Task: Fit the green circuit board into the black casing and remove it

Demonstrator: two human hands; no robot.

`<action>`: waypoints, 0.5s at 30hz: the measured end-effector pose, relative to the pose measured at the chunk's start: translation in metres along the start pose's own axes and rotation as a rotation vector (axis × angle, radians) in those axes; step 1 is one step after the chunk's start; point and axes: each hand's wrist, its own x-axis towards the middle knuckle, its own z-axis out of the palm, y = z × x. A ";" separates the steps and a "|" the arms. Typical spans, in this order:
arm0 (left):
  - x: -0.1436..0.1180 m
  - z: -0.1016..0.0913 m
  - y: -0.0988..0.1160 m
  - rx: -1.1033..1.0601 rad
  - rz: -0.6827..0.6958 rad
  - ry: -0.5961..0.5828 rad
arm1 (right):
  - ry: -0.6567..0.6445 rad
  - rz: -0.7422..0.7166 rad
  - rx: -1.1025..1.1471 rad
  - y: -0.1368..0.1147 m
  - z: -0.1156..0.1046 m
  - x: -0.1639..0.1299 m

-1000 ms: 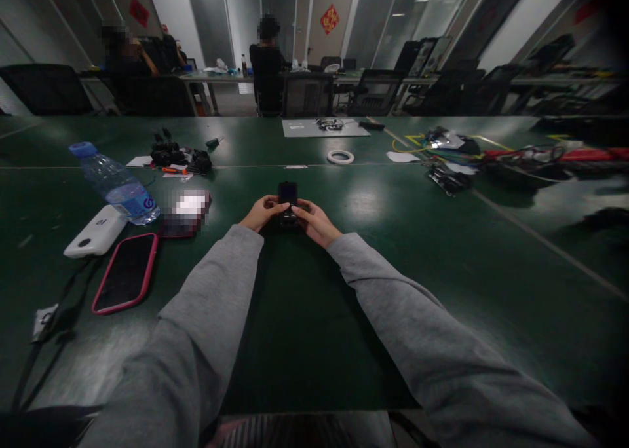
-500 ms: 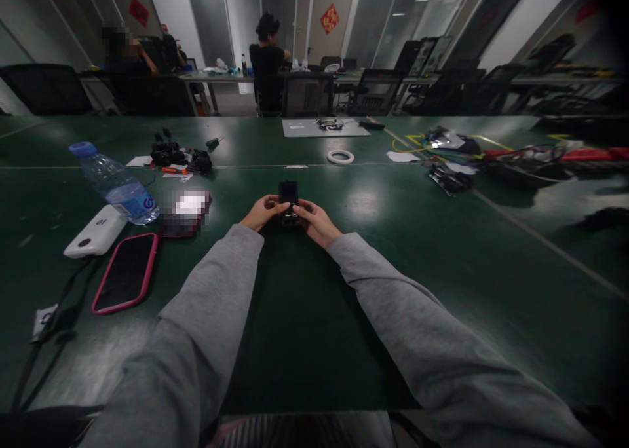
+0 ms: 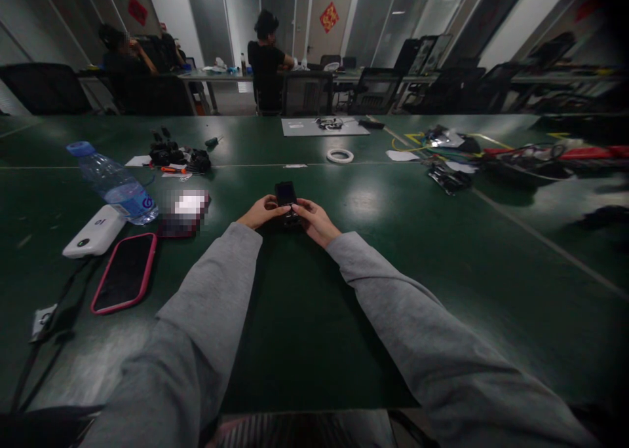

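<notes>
On green table (image 3: 442, 251), dim office.

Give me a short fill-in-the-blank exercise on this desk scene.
1. Both hands hold a small black ____ over the green table.
2. The phone lying left of the arms has a ____ case.
3. The water bottle has a ____ cap.
Missing words: device; pink; blue.

Both hands, left hand (image 3: 259, 213) and right hand (image 3: 314, 220), grip a small dark device (image 3: 287, 203) over the green tabletop (image 3: 304, 317). Left of the device lie a pink-cased phone (image 3: 125, 272) and a water bottle (image 3: 112, 183).
</notes>
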 end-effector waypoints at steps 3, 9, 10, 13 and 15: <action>-0.001 -0.005 0.002 0.027 -0.020 -0.047 | -0.021 -0.002 -0.031 0.000 0.000 -0.001; -0.003 -0.008 0.001 -0.018 -0.012 -0.016 | -0.027 -0.011 -0.030 0.000 -0.001 -0.001; -0.004 -0.007 0.001 -0.019 -0.009 -0.008 | -0.025 -0.008 -0.035 0.000 -0.001 -0.001; -0.004 -0.007 0.001 -0.030 0.000 -0.002 | -0.024 0.001 -0.053 -0.001 0.000 -0.002; -0.003 -0.007 0.000 -0.041 0.002 -0.003 | -0.025 0.001 -0.051 -0.002 0.001 -0.003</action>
